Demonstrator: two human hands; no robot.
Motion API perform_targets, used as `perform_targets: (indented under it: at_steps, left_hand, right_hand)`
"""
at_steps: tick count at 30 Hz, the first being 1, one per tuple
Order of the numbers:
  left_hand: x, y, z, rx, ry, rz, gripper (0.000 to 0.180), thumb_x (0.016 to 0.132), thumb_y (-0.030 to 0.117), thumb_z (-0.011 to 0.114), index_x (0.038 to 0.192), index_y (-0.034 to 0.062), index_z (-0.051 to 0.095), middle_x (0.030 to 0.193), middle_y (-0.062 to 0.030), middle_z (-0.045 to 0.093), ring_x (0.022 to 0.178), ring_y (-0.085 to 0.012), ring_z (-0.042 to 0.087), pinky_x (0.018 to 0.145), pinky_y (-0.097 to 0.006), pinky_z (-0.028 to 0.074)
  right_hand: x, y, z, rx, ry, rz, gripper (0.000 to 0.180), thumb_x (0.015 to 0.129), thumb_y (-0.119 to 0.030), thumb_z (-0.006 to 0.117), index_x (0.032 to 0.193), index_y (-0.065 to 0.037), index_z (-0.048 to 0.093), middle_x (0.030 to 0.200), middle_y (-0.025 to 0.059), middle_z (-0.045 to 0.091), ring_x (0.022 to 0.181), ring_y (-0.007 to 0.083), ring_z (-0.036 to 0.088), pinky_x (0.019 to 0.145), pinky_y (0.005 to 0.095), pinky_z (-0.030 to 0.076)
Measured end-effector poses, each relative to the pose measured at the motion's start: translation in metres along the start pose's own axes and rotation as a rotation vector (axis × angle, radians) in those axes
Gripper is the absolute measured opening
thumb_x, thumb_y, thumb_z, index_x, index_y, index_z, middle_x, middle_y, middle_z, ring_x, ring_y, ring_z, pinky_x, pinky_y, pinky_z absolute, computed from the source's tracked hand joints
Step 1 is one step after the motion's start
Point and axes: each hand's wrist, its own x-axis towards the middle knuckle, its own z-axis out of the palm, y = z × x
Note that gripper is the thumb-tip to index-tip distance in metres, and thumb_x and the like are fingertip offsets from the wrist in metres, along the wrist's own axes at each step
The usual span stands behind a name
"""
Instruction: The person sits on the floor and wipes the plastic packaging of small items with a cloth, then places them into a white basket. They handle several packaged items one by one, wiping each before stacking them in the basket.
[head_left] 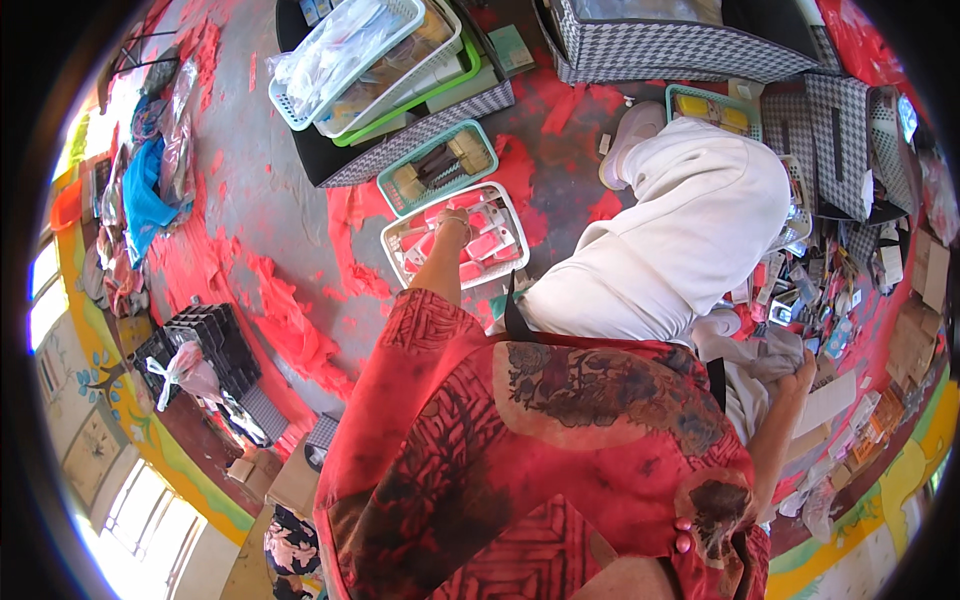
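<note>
My left hand (454, 222) reaches into a white plastic basket (392, 262) of red-and-white packaged items (487, 243). Its fingers point down among them and are too small to make out, so any grip is hidden. Just beyond that basket stands a teal basket (391, 202) with brown and tan items that look like brushes (440, 165). Off to the right, my right hand (797, 376) lies against a crumpled grey cloth (768, 352) beside my leg in white trousers (650, 235). Whether its fingers grip the cloth I cannot tell.
At the far left, stacked baskets (340, 60) fill a houndstooth box (420, 140). Another houndstooth box (690, 55) stands far right. Small packages (800, 295) are heaped to my right. Black crates (215, 340) sit at left. Torn red covering (290, 310) litters the grey floor.
</note>
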Motion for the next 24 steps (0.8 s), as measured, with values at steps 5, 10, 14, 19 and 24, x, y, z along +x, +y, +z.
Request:
perform_targets:
  at_steps: [5, 10, 14, 19, 24]
  left_hand:
    - [-0.028, -0.010, 0.004, -0.551, 0.261, -0.385, 0.039, 0.078, 0.032, 0.060, 0.098, 0.0006, 0.049, 0.089, -0.0169, 0.062, 0.069, -0.0311, 0.061, 0.063, -0.038, 0.050]
    - [-0.086, -0.014, 0.008, 0.179, 0.678, 0.433, 0.047, 0.075, 0.017, 0.053, 0.118, 0.0019, 0.040, 0.128, -0.0171, 0.037, 0.117, -0.0306, 0.038, 0.096, -0.039, 0.035]
    - [-0.087, -0.007, 0.012, 0.309, 0.350, 0.490, 0.064, 0.075, 0.016, 0.049, 0.132, 0.0012, 0.025, 0.141, -0.0144, 0.019, 0.128, -0.0297, 0.022, 0.104, -0.036, 0.023]
    - [-0.058, 0.005, -0.006, 0.495, 0.096, 0.441, 0.067, 0.082, 0.025, 0.047, 0.134, -0.0035, 0.016, 0.143, -0.0180, 0.010, 0.133, -0.0292, 0.008, 0.108, -0.033, 0.011]
    - [-0.057, 0.012, -0.059, 0.196, 0.481, 0.497, 0.038, 0.075, 0.017, 0.052, 0.111, 0.0063, 0.054, 0.113, -0.0190, 0.053, 0.105, -0.0342, 0.050, 0.090, -0.038, 0.039]
  right_hand:
    - [-0.003, 0.004, 0.003, 0.008, 0.005, -0.019, 0.033, 0.083, -0.020, 0.040, 0.103, 0.003, 0.054, 0.104, 0.0180, 0.057, 0.099, 0.0351, 0.054, 0.090, 0.0488, 0.041]
    - [-0.003, 0.005, -0.001, -0.028, -0.057, -0.020, 0.032, 0.081, -0.018, 0.041, 0.103, 0.002, 0.055, 0.103, 0.0173, 0.058, 0.099, 0.0350, 0.054, 0.090, 0.0495, 0.041]
    - [-0.007, 0.008, 0.003, 0.028, -0.098, -0.029, 0.030, 0.081, -0.020, 0.044, 0.099, -0.001, 0.058, 0.098, 0.0148, 0.060, 0.094, 0.0317, 0.057, 0.086, 0.0454, 0.044]
    - [-0.016, 0.005, 0.011, 0.181, -0.119, -0.128, 0.019, 0.079, -0.017, 0.049, 0.087, -0.005, 0.060, 0.084, 0.0115, 0.063, 0.078, 0.0275, 0.060, 0.075, 0.0406, 0.048]
    - [-0.011, -0.013, 0.007, 0.368, -0.063, -0.243, 0.016, 0.076, -0.015, 0.051, 0.084, -0.002, 0.058, 0.083, 0.0136, 0.062, 0.077, 0.0284, 0.060, 0.075, 0.0414, 0.048]
